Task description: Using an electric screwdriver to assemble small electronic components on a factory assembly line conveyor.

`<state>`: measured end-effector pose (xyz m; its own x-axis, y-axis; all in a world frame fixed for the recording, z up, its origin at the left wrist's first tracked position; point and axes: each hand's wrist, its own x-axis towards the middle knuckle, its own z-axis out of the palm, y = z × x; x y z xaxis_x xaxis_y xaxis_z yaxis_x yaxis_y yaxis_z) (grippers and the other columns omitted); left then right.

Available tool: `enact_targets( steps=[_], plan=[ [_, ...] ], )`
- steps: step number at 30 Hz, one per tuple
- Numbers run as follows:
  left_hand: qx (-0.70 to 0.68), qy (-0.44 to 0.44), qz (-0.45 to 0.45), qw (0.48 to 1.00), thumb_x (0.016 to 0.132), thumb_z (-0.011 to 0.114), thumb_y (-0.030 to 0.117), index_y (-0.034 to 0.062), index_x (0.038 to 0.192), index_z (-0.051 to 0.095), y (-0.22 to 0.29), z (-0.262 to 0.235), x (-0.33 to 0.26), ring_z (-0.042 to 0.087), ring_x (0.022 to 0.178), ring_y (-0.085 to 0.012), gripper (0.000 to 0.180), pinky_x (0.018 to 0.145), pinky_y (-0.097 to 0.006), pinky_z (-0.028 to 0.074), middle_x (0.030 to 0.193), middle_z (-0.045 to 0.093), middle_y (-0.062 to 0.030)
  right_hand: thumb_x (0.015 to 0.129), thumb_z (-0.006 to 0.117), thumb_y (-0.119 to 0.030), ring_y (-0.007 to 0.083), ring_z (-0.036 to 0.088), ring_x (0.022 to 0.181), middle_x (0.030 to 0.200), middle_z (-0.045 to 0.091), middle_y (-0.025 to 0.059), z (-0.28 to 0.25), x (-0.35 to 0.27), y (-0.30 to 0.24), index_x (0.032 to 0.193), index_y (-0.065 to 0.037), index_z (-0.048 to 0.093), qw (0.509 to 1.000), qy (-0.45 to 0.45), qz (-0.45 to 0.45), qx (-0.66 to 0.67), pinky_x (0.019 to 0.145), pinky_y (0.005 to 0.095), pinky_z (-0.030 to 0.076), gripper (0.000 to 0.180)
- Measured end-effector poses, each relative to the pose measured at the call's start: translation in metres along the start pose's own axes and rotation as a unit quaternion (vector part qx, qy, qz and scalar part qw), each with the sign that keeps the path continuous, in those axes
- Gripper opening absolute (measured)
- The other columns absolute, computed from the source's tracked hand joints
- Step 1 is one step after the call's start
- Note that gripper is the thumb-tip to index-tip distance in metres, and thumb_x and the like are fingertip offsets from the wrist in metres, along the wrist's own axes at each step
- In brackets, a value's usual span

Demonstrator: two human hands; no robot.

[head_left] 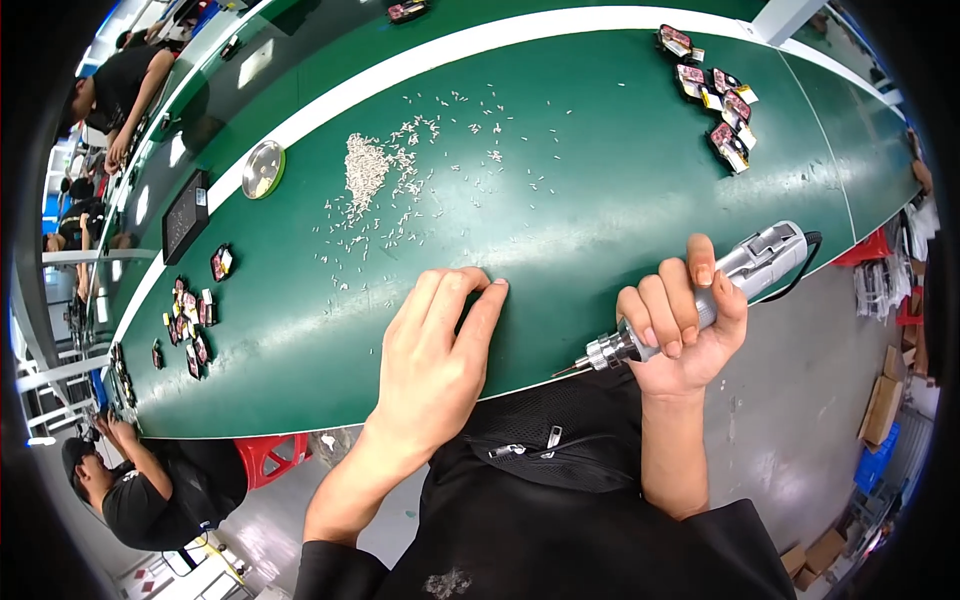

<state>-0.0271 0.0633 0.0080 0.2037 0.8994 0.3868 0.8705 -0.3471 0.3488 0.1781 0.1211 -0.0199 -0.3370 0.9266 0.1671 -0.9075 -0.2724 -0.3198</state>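
Note:
My right hand (690,325) is wrapped round a grey electric screwdriver (764,258) at the table's front edge. Its thin bit points left and slightly down, and a black cord leaves its back end. My left hand (432,355) is over the green table, thumb and forefinger tips pressed together in a pinch. Whatever those fingertips hold, if anything, is too small to make out. Beyond it lies a heap of tiny pale rod-shaped pieces (366,170), with many more scattered round it.
Small black-and-red assemblies (733,108) lie in a group at the far right; similar assemblies (190,320) lie at the left. A round green-rimmed dish (264,170) and a black tray (186,217) stand at the far left. Another person (150,490) sits at the left end.

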Motion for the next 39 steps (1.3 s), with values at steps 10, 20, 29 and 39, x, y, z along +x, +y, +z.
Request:
enact_targets(
  steps=[10, 20, 29, 39],
  plan=[
    [0.066, -0.028, 0.088, 0.994, 0.068, 0.067, -0.01, -0.0045, 0.092, 0.059, 0.002, -0.003, 0.007, 0.055, 0.074, -0.0243, 0.027, 0.058, -0.035, 0.047, 0.085, 0.056, -0.0107, 0.093, 0.041, -0.021, 0.0115, 0.038, 0.041, 0.049, 0.039, -0.0008, -0.001, -0.001, -0.002, 0.092, -0.008, 0.05, 1.0, -0.023, 0.009, 0.01, 0.051, 0.0295, 0.038, 0.016],
    [-0.105, 0.038, -0.087, 0.99, 0.08, 0.052, -0.01, -0.0013, 0.083, 0.048, 0.009, -0.014, -0.012, 0.051, 0.067, -0.0247, 0.01, 0.061, -0.032, 0.042, 0.079, 0.054, -0.0134, 0.093, 0.043, -0.021, 0.0095, 0.036, 0.041, 0.051, 0.038, -0.0016, 0.002, -0.001, -0.004, 0.088, -0.009, 0.046, 1.0, -0.003, 0.013, -0.003, 0.052, 0.0281, 0.037, 0.013],
    [-0.703, 0.058, -0.277, 0.652, 0.091, 0.056, 0.005, -0.0023, 0.089, 0.054, 0.041, -0.007, -0.037, 0.051, 0.068, -0.0114, 0.008, 0.061, -0.023, 0.041, 0.083, 0.058, -0.0129, 0.094, 0.047, -0.02, 0.0092, 0.038, 0.042, 0.052, 0.039, -0.0017, 0.053, 0.001, 0.001, 0.093, -0.007, 0.049, 0.999, -0.02, -0.032, -0.008, 0.053, 0.0274, 0.036, 0.013],
    [-0.797, 0.04, -0.282, 0.532, 0.091, 0.056, 0.005, -0.0026, 0.088, 0.055, 0.045, -0.005, -0.041, 0.049, 0.066, -0.011, 0.008, 0.058, -0.023, 0.039, 0.081, 0.057, -0.0134, 0.093, 0.047, -0.018, 0.0096, 0.038, 0.043, 0.052, 0.038, -0.0017, 0.065, 0.002, 0.005, 0.093, -0.005, 0.048, 0.997, -0.039, -0.06, -0.029, 0.054, 0.0278, 0.037, 0.013]
  ],
)
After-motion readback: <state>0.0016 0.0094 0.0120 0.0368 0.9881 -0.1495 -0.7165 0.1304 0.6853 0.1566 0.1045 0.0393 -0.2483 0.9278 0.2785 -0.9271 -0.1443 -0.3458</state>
